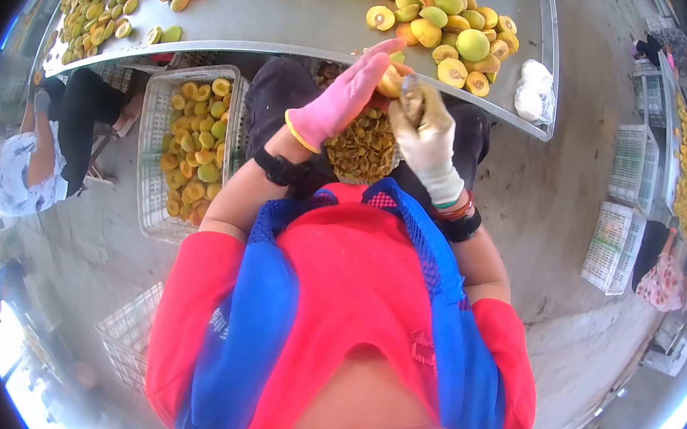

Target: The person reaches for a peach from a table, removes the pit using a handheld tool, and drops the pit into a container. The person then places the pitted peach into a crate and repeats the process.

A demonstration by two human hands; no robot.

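Observation:
My left hand [351,90], in a pink glove, has its fingers extended and slightly bent along one side of a yellow-orange peach [391,80]. The peach rests against its palm, just off the table's front edge. On the other side of the fruit, my right hand [425,128] is closed in a stained white glove. A small greyish tip shows at its fingers; what it belongs to is hidden. Several halved peaches [452,73] lie piled on the metal table beyond the hands. Between my knees, below the hands, is a heap of brownish-yellow scraps [361,151].
The metal table [321,32] has a raised rim. A white plastic bag [534,92] sits at its right corner. A white crate [151,152] of peach halves stands left of my leg. Another person [31,157] sits at far left; more people and crates [612,247] are at right.

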